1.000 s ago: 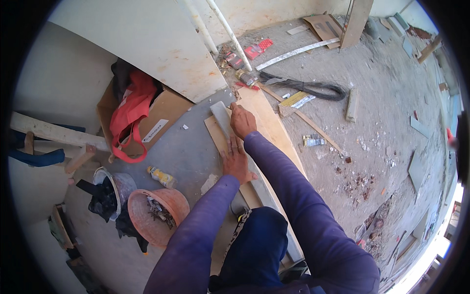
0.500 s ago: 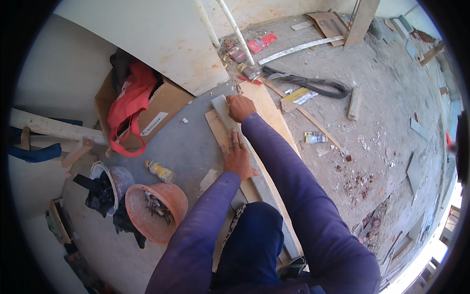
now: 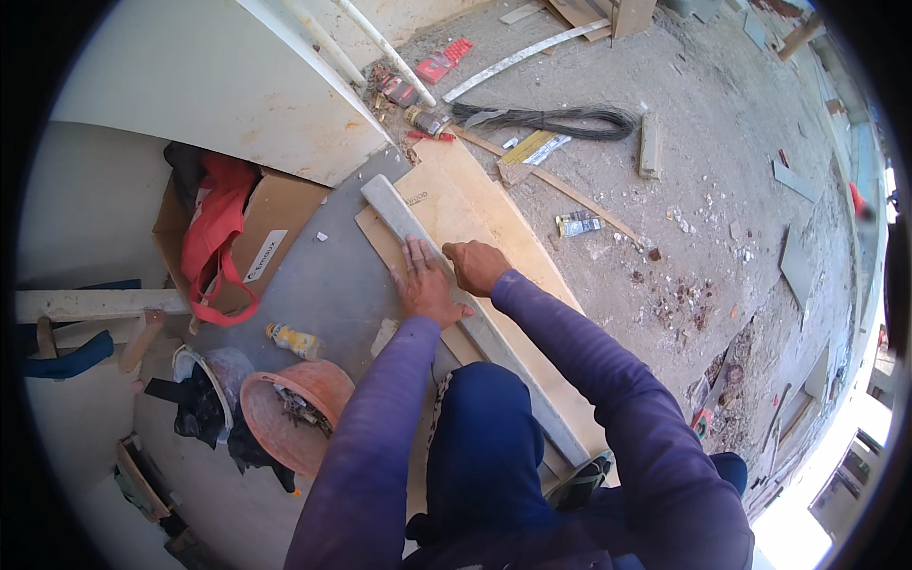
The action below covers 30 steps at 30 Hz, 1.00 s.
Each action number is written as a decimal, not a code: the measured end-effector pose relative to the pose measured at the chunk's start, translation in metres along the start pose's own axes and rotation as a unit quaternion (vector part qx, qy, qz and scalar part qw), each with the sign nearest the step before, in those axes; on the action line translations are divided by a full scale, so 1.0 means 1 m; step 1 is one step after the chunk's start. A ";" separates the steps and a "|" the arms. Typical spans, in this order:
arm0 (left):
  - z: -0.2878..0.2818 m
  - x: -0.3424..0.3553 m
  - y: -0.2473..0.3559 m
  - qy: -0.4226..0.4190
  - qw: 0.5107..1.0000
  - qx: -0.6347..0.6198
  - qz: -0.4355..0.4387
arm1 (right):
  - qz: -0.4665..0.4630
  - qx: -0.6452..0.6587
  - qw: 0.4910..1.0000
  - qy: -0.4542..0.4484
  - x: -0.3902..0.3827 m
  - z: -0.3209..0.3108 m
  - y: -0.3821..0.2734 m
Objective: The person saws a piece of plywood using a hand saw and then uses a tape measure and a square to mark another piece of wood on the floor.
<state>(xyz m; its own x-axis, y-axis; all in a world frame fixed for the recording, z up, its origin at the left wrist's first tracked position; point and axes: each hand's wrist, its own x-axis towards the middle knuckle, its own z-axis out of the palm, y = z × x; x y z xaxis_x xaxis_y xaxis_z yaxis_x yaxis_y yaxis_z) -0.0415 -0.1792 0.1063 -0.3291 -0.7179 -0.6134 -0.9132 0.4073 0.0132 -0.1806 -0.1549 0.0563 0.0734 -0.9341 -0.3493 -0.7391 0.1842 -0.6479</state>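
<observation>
A long grey-white bar (image 3: 391,205) lies lengthwise over a pale plywood sheet (image 3: 454,211). My left hand (image 3: 427,290) rests flat across the bar with its fingers spread, pressing on it. Against the bar's right edge, about midway along, sits my right hand (image 3: 478,268), its fingers closed in a pinch. Whatever they pinch is too small or hidden to make out. A strip of thin brown board (image 3: 373,233) sticks out on the left side of the bar. My bent knee comes up beside the bar's near part.
To my left stand a pink bucket (image 3: 334,382) with scraps inside, a dirty white bucket (image 3: 228,366) and a yellow-labelled bottle (image 3: 294,340). Beyond them a cardboard box (image 3: 275,226) holds a red bag (image 3: 217,233). Coiled black wire (image 3: 560,122) and debris lie on the right.
My right hand has slid from the far end of the bar back along its right edge, toward me. My left hand stays on the bar. The whole view has shifted slightly.
</observation>
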 end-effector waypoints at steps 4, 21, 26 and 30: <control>-0.003 -0.002 0.006 0.001 1.000 0.000 -0.012 | 0.023 -0.015 0.999 -0.047 -0.080 0.008 0.014; 0.004 0.001 0.001 0.023 1.000 0.013 -0.002 | -0.014 -0.003 0.986 0.167 0.124 -0.015 -0.030; 0.005 0.000 0.001 0.025 1.000 0.009 0.003 | -0.025 -0.003 0.994 0.110 0.132 -0.016 -0.022; 0.001 0.001 0.006 0.012 1.000 0.009 0.005 | -0.014 0.022 0.997 0.067 0.122 -0.020 -0.012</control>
<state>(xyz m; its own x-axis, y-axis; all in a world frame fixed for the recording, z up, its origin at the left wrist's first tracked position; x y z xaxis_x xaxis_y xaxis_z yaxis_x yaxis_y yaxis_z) -0.0473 -0.1772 0.1049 -0.3438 -0.7267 -0.5948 -0.9052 0.4249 0.0041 -0.1762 -0.2773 0.0352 0.0017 -0.9712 -0.2381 -0.7074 0.1671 -0.6868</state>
